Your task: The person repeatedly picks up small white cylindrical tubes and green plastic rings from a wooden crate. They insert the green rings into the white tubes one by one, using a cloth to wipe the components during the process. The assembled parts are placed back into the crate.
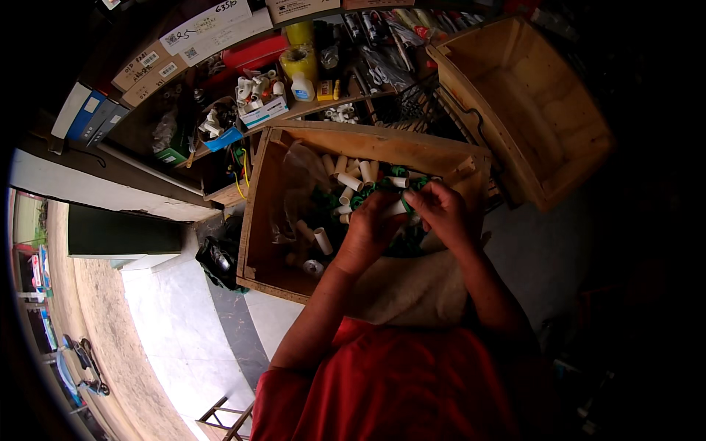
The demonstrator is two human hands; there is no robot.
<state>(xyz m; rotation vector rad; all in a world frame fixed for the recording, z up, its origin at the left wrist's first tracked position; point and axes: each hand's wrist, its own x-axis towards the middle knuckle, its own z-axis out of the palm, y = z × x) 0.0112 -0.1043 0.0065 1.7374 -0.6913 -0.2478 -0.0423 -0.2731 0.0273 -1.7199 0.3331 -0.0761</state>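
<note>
Over an open wooden box (252, 220), my left hand (366, 231) is closed around a short white plastic tube (395, 209). My right hand (446, 213) pinches a green ring (407, 203) at the tube's right end. Whether the ring sits around the tube or only touches it, I cannot tell. Below and beyond my hands, the box holds several loose white and cream tubes (350, 181), dark green pieces and a clear plastic bag (290, 187). A round, pale piece (313, 267) lies in its near left corner.
An empty-looking wooden box (548, 125) stands tilted at the far right. Behind the work box, a shelf carries a carton of white fittings (262, 103), a white bottle (301, 87) and a yellow roll (298, 62). A black bag (219, 257) rests on the floor at left.
</note>
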